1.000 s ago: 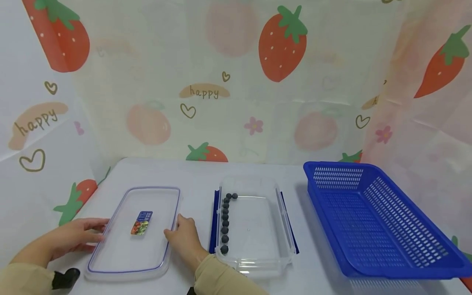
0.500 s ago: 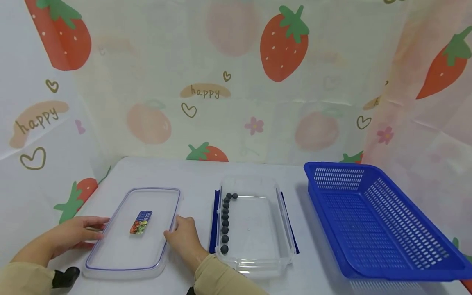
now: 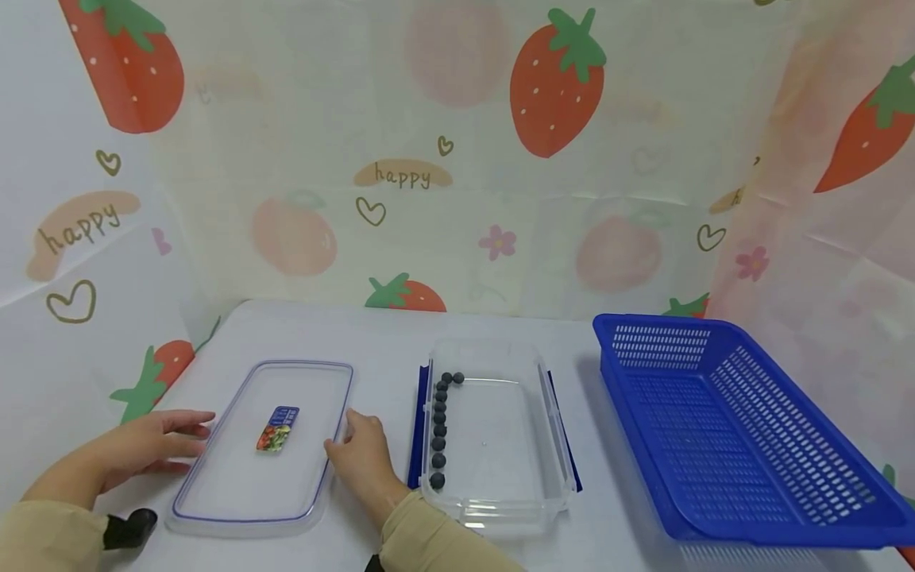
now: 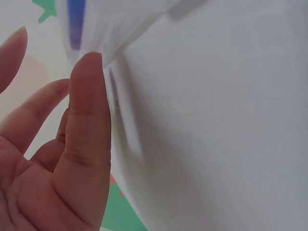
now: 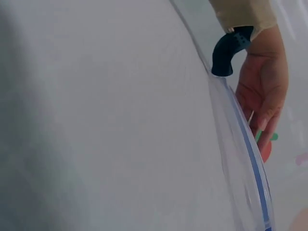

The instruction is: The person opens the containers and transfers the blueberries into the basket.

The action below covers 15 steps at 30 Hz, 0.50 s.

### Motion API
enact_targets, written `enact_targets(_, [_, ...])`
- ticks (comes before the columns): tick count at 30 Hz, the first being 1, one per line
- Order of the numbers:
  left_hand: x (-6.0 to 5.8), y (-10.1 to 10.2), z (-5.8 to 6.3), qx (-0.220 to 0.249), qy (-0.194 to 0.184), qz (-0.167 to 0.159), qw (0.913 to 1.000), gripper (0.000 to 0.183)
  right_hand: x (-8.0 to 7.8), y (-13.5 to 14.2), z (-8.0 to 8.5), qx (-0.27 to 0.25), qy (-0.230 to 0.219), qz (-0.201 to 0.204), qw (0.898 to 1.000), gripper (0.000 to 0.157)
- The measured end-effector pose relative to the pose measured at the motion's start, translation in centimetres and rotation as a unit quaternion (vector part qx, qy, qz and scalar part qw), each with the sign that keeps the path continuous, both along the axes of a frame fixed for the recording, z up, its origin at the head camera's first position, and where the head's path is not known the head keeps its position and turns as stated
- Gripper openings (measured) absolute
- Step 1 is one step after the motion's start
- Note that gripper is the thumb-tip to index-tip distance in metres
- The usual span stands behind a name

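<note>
A clear plastic lid (image 3: 236, 481) with a thin blue-purple rim and a small fruit-printed label (image 3: 277, 429) lies on the left of the table. My left hand (image 3: 136, 449) touches its left edge with fingers extended. In the left wrist view the thumb (image 4: 89, 110) stands straight against the clear edge. At the lid's right edge, my right hand (image 3: 364, 461) holds the rim between thumb and curled fingers. The right wrist view shows the lid's rim (image 5: 252, 154) close up with the left hand (image 5: 264, 82) beyond, while the right hand is out of sight there.
Right of the lid stands an open clear box (image 3: 493, 445) with blue side flaps. Several dark balls (image 3: 438, 429) line its left side. Farther right is a large blue perforated basket (image 3: 715, 445). Strawberry-printed sheets (image 3: 472, 238) enclose the table's back and sides.
The lid has shifted very slightly left relative to the table, with both hands staying at its edges. The head view has drifted a little. The box and basket have not moved.
</note>
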<state>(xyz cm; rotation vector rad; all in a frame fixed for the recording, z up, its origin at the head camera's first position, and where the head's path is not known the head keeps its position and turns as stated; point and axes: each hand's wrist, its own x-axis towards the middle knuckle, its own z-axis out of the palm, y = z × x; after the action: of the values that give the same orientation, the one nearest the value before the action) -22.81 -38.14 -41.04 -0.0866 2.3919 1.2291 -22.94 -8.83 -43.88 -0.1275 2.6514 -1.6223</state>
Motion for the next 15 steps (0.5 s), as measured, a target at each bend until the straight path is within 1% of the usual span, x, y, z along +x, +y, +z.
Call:
enact_targets(3, [0.0,-0.1,0.5,0.002,0.017,0.001,0.9999,0.074,0.2,0.0,0.4,-0.035,0.018,0.003,0.999,0.049])
enact_targets(5, [0.1,-0.1,1.0,0.001,0.029,-0.002,0.9996,0.074,0.4,-0.1,0.7,-0.064,0.022,0.009,0.998,0.046])
enact_targets(10, [0.2,0.2,2.1,-0.018,0.045,-0.002,0.9988,0.076,1.3,-0.4,2.2,-0.124,-0.007,0.020,0.992,0.038])
enact_targets(13, [0.4,0.4,2.6,-0.026,0.052,0.000,0.9983,0.077,1.9,-0.3,3.5,-0.151,-0.022,0.026,0.988,0.033])
enact_targets(15, [0.5,0.6,2.9,-0.021,0.059,-0.001,0.9981,0.077,2.3,-0.2,4.6,-0.169,-0.027,0.035,0.985,0.031])
